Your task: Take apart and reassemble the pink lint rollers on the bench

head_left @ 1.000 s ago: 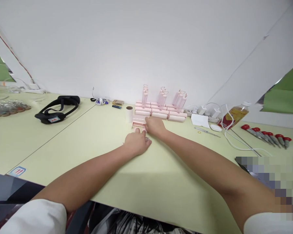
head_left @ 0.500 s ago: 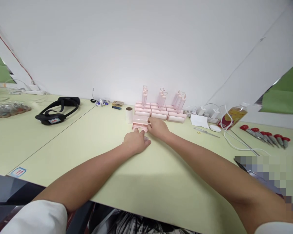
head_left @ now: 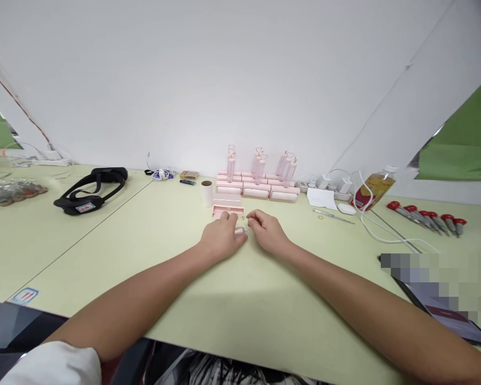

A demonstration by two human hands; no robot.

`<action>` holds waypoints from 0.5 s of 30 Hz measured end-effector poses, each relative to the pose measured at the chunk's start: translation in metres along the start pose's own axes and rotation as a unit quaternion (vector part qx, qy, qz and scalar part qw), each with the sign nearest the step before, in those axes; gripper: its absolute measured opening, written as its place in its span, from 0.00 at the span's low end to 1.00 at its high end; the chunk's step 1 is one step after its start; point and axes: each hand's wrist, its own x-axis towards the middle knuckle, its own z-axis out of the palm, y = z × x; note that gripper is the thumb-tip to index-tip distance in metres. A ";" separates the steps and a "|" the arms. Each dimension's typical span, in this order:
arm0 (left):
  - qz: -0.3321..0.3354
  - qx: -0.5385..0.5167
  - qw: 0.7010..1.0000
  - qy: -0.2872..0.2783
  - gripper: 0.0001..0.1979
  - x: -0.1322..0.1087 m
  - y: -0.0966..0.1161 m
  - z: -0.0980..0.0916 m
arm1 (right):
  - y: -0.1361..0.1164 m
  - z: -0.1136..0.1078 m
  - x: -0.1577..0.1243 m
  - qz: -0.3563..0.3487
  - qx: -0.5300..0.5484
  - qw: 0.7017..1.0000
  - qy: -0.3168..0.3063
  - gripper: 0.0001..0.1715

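My left hand [head_left: 223, 238] rests low over the table, its fingers closed round a small clear tube [head_left: 239, 231] whose end sticks out to the right. Just right of that end, my right hand [head_left: 268, 232] has its thumb and fingertips pinched together; something tiny may be in them, but I cannot make it out. Beyond my fingers lies an open pink case [head_left: 228, 210] with its lid tipped back. A white roll [head_left: 207, 194] with a brown inner rim stands upright at the case's left.
Behind stand rows of pink boxes [head_left: 256, 190] with clear pink tubes [head_left: 259, 170] upright on them. To the right are tweezers [head_left: 333, 216], white paper [head_left: 321, 198], chargers, a drink bottle [head_left: 374, 187], red-capped tools [head_left: 428, 216] and a tablet. A black headset [head_left: 90, 190] lies left.
My right hand has moved from the pink case back toward me, to the tube's end. My left hand keeps hold of the tube, which shows more now. The view has shifted slightly.
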 end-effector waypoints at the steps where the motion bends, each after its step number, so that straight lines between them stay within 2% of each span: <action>1: 0.013 -0.021 1.000 0.012 0.24 -0.002 0.002 0.000 | -0.003 -0.003 -0.009 -0.004 0.056 0.998 -0.014 0.13; 5: 0.089 -0.090 0.992 0.010 0.23 -0.011 0.011 0.000 | -0.007 -0.011 -0.041 0.000 0.169 0.983 -0.074 0.14; 8: 0.124 -0.101 0.987 0.004 0.22 -0.013 0.016 0.000 | 0.000 -0.012 -0.048 0.057 0.253 0.964 -0.054 0.11; 10: 0.121 -0.075 0.990 0.012 0.19 -0.011 0.014 0.000 | 0.005 -0.014 -0.047 0.120 0.341 0.932 -0.009 0.11; 12: 0.116 -0.051 0.992 0.007 0.17 -0.007 0.011 0.001 | 0.009 -0.016 -0.044 0.157 0.437 0.885 0.031 0.13; 13: 0.118 -0.048 0.992 -0.003 0.17 -0.006 0.009 0.001 | 0.009 -0.016 -0.042 0.162 0.480 0.861 0.037 0.14; 15: 0.137 -0.057 0.989 -0.021 0.17 -0.005 0.006 0.003 | 0.008 -0.016 -0.042 0.157 0.544 0.824 0.005 0.16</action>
